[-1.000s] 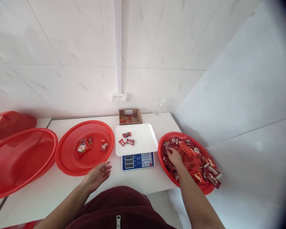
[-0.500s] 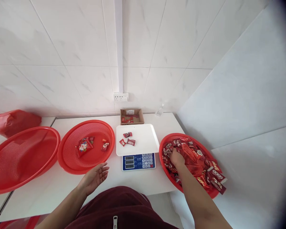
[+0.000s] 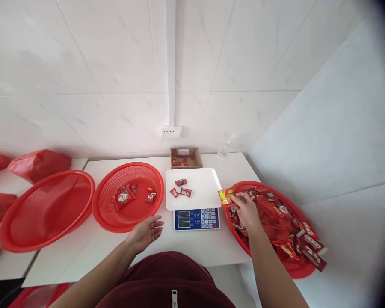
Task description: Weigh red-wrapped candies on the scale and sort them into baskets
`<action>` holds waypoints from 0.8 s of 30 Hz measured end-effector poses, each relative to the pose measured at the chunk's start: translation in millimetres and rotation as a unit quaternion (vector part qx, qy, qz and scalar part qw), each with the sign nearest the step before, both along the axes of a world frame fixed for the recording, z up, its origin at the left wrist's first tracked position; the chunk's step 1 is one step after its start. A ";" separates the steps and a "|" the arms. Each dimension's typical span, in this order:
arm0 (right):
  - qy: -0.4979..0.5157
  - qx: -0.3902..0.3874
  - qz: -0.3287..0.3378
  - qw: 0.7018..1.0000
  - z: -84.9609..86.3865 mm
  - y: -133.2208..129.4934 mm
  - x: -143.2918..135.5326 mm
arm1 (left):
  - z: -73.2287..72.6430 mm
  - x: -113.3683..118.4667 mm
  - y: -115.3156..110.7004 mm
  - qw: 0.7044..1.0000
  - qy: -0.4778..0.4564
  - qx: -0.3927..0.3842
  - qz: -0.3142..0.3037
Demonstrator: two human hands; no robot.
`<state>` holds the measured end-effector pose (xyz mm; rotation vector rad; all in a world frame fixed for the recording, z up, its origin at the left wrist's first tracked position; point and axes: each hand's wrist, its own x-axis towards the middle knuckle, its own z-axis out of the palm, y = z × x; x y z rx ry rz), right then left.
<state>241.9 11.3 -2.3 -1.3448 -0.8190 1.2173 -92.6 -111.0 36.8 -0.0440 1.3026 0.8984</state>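
Note:
Between the fingers of my right hand is a red and yellow snack packet, held over the left rim of the right red basket, near the scale tray's edge. That basket is heaped with dark red wrapped snacks. On the white tray of the digital scale lie 3 small red wrapped snacks. My left hand hangs empty, palm turned inward and fingers loosely apart, just in front of the middle red basket, which holds several red packets.
Another red basket stands at the left, with red bags behind it. Behind the scale is a small cardboard box with red packets inside. A clear plastic item lies near the wall, below and right of a socket.
My right hand has come up out of the heap in the right basket with a red and yellow packet. The view has shifted slightly left; my left hand stays near the middle basket.

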 end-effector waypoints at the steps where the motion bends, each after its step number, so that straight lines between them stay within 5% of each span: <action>1: -0.001 0.000 0.025 1.000 -3.0 0.4 -15.6 | 0.4 -0.1 -1.2 1.000 -0.005 0.003 0.000; 6: -0.056 -0.030 0.110 0.992 -17.4 3.7 -78.3 | 0.5 -9.5 -11.2 1.000 -0.013 0.004 0.014; 10: -0.180 0.036 0.173 0.968 -0.1 -5.3 -107.8 | 2.0 -18.8 -18.3 1.000 -0.008 0.021 0.004; 16: -0.299 0.194 0.436 0.827 40.1 -67.5 -164.7 | 2.6 4.8 -5.0 0.980 -0.105 0.126 -0.117; 20: -0.321 0.275 0.503 0.754 42.3 -102.4 -186.1 | -6.8 23.2 8.1 0.979 -0.133 0.132 -0.082; 22: -0.299 0.280 0.495 0.766 35.0 -103.4 -183.7 | -11.9 23.0 9.2 0.984 -0.128 0.105 -0.062; 24: -0.297 0.264 0.430 0.811 22.2 -92.0 -176.2 | -15.0 17.1 6.8 0.989 -0.115 0.075 -0.052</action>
